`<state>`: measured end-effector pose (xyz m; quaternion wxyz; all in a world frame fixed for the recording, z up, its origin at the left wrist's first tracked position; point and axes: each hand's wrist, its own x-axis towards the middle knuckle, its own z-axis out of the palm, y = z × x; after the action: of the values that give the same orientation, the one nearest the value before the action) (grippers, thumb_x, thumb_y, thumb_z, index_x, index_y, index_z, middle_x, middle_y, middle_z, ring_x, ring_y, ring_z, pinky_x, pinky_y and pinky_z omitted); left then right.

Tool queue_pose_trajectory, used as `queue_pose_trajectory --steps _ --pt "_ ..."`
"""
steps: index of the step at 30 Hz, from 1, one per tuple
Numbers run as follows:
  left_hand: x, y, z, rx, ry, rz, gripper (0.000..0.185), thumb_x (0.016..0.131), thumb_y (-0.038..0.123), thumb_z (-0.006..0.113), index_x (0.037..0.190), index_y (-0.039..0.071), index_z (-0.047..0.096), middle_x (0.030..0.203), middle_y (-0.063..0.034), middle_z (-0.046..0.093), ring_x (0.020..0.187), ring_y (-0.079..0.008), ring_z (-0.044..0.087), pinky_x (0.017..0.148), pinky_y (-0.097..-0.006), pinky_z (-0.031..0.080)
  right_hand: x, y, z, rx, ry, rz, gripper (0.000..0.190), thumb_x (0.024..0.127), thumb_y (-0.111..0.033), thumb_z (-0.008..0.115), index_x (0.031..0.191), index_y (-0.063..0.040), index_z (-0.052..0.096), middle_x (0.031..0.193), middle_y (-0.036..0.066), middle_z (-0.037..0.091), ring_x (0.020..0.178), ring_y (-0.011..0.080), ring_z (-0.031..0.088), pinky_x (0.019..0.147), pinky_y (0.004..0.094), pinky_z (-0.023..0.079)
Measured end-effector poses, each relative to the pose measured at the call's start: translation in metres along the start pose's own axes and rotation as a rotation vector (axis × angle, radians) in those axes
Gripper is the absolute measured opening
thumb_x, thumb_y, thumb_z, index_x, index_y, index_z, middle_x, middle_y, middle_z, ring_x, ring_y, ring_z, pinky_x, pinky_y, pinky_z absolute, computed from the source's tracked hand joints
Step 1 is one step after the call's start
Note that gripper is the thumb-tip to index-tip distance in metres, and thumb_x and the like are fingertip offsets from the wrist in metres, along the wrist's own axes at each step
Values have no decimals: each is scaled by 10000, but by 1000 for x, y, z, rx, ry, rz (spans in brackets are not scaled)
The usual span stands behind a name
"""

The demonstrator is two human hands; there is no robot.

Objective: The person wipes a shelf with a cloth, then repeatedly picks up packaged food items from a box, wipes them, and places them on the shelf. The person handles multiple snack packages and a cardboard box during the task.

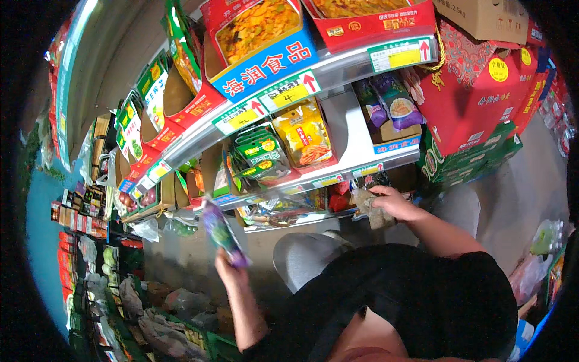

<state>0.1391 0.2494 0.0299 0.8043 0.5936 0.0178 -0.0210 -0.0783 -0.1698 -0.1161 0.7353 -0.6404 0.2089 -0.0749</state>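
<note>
My left hand (230,266) holds a purple plastic food packet (220,228) by its lower end, out in front of the shelf; the packet is slightly blurred. My right hand (394,204) grips a clear plastic bag with beige contents (374,209) at the front of the bottom shelf. What the beige contents are cannot be made out. Dark and red packets (339,197) lie just behind that bag. On the middle shelf stand green packets (260,156), a yellow packet (302,133) and purple packets (400,106) in an open carton.
Price tags line the shelf edges (289,92). Red display boxes (258,36) of packets fill the upper shelf. Red gift boxes (488,97) rest on green cartons (475,154) at the right. Produce crates (190,332) with plastic bags stand at the lower left.
</note>
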Motion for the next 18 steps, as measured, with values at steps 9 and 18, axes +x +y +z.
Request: queue_pose_trajectory --steps 9,18 --pt "-122 -19 124 186 -432 -608 693 854 638 501 1202 42 557 981 -126 664 787 -227 651 648 -348 537 -1 -2 0 54 -9 24 455 789 -121 632 1213 42 595 1055 91 674 939 169 610 857 295 471" --pt "-72 -52 340 59 -789 -439 383 930 410 611 1132 86 589 981 -69 668 830 -179 647 718 -341 525 -9 -35 -9 155 10 -35 390 798 -87 585 1172 16 620 1015 67 669 916 161 608 832 288 470"
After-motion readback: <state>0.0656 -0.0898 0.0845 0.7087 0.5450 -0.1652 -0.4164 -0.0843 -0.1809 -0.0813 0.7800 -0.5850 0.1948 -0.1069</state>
